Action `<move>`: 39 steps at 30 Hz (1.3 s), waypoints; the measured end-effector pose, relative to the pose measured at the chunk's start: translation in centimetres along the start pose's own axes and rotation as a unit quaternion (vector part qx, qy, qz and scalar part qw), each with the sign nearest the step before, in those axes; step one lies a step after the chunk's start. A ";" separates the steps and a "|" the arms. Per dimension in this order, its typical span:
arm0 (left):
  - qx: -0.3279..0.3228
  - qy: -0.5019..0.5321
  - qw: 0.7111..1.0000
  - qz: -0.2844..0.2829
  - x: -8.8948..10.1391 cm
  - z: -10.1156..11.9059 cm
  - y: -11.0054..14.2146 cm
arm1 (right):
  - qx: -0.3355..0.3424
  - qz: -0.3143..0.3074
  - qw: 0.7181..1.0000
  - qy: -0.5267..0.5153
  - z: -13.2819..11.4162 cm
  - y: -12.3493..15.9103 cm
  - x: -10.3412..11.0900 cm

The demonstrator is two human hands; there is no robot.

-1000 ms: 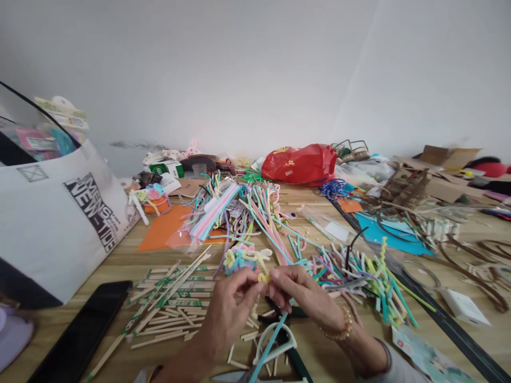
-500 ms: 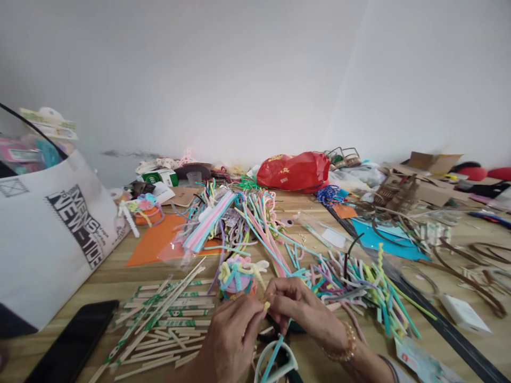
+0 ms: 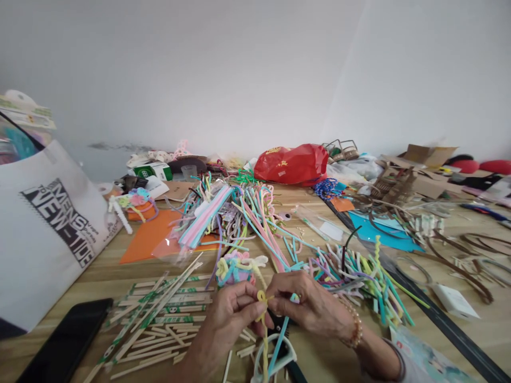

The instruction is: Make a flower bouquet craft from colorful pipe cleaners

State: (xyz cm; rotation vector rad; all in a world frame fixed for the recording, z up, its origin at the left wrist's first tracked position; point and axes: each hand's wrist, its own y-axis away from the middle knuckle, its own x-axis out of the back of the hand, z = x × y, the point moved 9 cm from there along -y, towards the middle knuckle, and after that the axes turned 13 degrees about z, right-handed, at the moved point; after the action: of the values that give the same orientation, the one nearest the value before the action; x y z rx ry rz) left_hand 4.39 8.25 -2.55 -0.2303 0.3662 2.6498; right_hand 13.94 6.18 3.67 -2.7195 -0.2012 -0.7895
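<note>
My left hand (image 3: 229,319) pinches a yellow pipe cleaner (image 3: 261,296) that is bent into a small loop, its tail hanging down below. On the other side my right hand (image 3: 309,306) is closed, thumb and finger at the loop's short end. A light-blue pipe cleaner (image 3: 279,343) runs down from under my right hand; I cannot tell whether it is gripped. Just behind my hands sits a multicoloured pipe-cleaner piece (image 3: 235,270) with a pale twisted strand reaching toward the loop. Scissors with a white handle (image 3: 294,354) lie beneath, partly hidden.
Wooden sticks in paper sleeves (image 3: 175,306) and a black phone (image 3: 66,340) lie left, by a white bag (image 3: 43,255). Pipe cleaners heap up in the middle (image 3: 207,215) and at right (image 3: 359,268). A red bag (image 3: 291,164) stands near the wall.
My fingers have moved on the yellow pipe cleaner: hidden by them half a second ago, its loop now shows upright. Its tail now hangs in front. The view has turned slightly to the right.
</note>
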 end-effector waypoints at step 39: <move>-0.259 -0.153 0.944 0.132 0.3 4.6 2.6 | -0.073 0.195 0.941 -0.265 1.8 0.5 -0.4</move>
State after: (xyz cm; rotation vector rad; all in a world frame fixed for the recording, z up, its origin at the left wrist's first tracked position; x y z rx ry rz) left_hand 2.46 7.48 2.32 0.0812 -0.4401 2.9363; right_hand 14.61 6.28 1.91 -2.9111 0.2918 0.0491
